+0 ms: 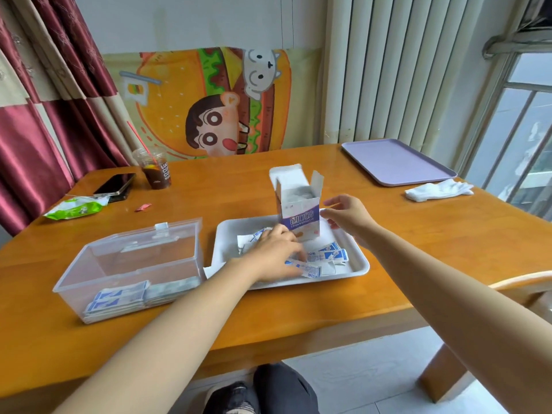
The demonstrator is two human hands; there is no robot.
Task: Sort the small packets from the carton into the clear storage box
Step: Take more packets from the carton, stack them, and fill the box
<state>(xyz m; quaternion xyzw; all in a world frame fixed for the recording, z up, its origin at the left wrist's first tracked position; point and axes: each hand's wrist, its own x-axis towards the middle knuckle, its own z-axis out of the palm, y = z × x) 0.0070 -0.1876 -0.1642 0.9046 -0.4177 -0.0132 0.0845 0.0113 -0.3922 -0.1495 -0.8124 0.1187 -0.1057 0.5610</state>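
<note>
Fingers [292, 244] of left hand [276, 253] bent down onto loose packets [330, 256] in white tray [230, 237]; grip cannot be determined. Right hand [349, 218] fingers spread apart, just right of upright carton [300, 218]. Clear storage box [134, 264] lies left of both.

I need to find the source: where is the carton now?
In the head view the carton stands open at the far side of the white tray, between the left hand and the right hand, right of the clear box.
</note>
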